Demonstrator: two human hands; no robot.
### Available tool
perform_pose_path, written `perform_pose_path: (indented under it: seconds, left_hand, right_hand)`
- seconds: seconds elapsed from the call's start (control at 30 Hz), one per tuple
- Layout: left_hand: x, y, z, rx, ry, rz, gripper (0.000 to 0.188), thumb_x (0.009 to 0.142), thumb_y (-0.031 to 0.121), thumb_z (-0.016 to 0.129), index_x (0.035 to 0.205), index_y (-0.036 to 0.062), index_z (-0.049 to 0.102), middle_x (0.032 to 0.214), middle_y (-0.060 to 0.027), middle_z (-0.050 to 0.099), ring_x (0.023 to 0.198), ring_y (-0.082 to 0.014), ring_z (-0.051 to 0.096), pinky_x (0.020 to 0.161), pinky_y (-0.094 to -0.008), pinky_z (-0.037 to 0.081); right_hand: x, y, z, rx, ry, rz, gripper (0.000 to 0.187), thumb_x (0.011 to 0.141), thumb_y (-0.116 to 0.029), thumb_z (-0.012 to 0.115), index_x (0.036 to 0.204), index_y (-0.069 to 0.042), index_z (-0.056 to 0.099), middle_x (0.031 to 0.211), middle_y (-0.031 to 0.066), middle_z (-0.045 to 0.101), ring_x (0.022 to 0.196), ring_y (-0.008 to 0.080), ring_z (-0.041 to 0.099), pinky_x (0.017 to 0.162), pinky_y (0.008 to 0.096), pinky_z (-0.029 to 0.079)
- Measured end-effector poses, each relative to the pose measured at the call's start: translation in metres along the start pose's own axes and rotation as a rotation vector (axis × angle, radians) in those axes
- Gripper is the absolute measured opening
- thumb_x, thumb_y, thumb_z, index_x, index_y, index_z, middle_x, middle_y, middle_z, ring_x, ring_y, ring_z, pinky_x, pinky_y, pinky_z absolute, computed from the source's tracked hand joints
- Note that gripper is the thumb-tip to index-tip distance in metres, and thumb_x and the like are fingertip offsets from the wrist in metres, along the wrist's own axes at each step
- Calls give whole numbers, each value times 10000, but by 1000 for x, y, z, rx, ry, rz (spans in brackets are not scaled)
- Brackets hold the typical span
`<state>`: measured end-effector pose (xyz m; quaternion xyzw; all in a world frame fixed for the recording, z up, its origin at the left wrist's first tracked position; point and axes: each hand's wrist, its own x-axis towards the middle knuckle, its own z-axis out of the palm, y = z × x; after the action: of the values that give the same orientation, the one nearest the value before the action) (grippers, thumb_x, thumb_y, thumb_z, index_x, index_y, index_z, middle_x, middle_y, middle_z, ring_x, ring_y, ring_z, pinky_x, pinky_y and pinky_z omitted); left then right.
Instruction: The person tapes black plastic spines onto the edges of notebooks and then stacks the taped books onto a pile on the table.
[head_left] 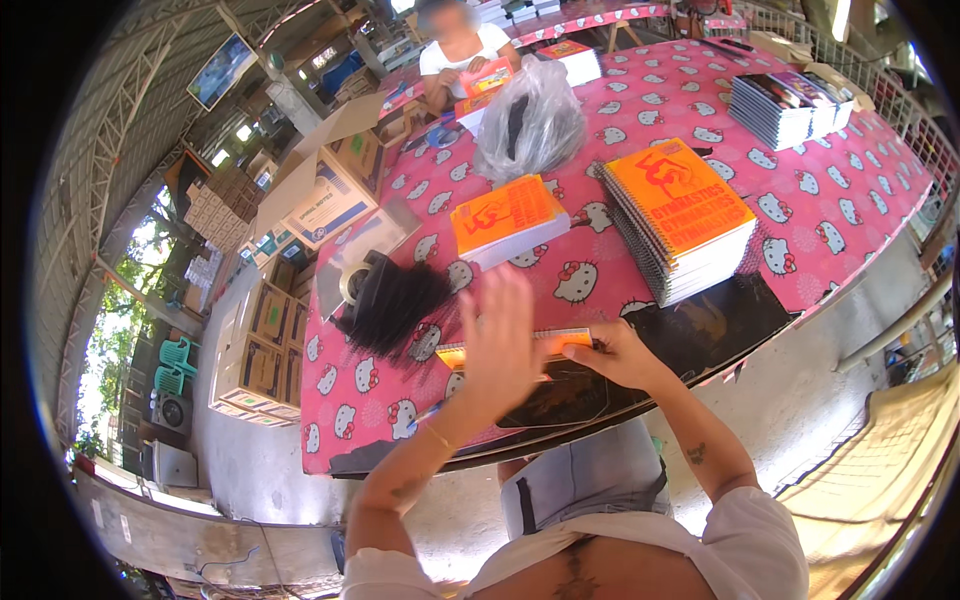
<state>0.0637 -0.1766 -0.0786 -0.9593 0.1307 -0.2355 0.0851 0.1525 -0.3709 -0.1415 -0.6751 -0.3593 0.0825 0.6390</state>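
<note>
An orange-covered notebook [568, 338] stands tilted on edge near the table's front, its spine side uppermost. My right hand [615, 356] grips its right end between thumb and fingers. My left hand [503, 335] is raised in front of its middle, fingers stretched out and blurred by motion; whether the palm touches the notebook is hidden. Beyond lies a stack of orange-covered paper sets [508, 212]. To the right rises a taller pile of spiral-bound orange notebooks [680, 215]. A bundle of thin black binding coils [405, 305] lies left of my hands.
A clear plastic bag [530, 120] sits farther back, near a person [460, 50] holding an orange booklet. Dark-covered notebooks [785, 105] are stacked at the far right. A tape roll [352, 283] rests by the coils. Cardboard boxes [335, 195] stand along the left side.
</note>
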Motion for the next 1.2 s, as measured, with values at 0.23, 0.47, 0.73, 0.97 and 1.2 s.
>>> perform_pose_path:
  seconds: [0.23,0.47,0.73,0.97,1.2]
  left_hand:
    - [28,-11,1,-6,108,-32,870,1001,566,496,1504,-131,365,1553,-365,383,1529,-476,271,1210,-657,158]
    - [4,13,9,-176,48,0,799,1025,511,485,1523,-102,361,1591,-315,368,1527,-451,292,1231,-628,106]
    - [5,12,-13,-463,126,-109,481,968,316,686,1340,31,580,1294,-165,664,1245,-350,618,1225,-629,139]
    - [20,-1,-10,-463,181,47,94,976,186,663,999,102,700,908,-39,728,934,-228,699,1222,-627,172]
    - [17,-3,-5,-471,151,54,116,952,207,695,966,92,690,859,-73,712,839,-259,694,1182,-600,276]
  right_hand:
    - [5,-13,1,-91,-39,36,203,933,-139,745,1099,-23,733,799,120,694,643,148,571,607,316,472]
    - [4,-9,9,-18,2,-114,188,930,-126,738,1079,-13,723,759,134,674,633,140,570,594,329,470]
    - [6,-25,2,-78,-29,-39,226,911,-105,748,1102,11,718,805,144,712,670,142,625,633,318,505]
    - [19,-32,-39,68,-112,-19,190,911,-33,708,1073,61,736,898,118,768,871,136,738,833,297,604]
    - [40,-64,-49,-164,-330,-80,95,854,-43,769,888,16,703,773,79,707,744,138,715,671,289,565]
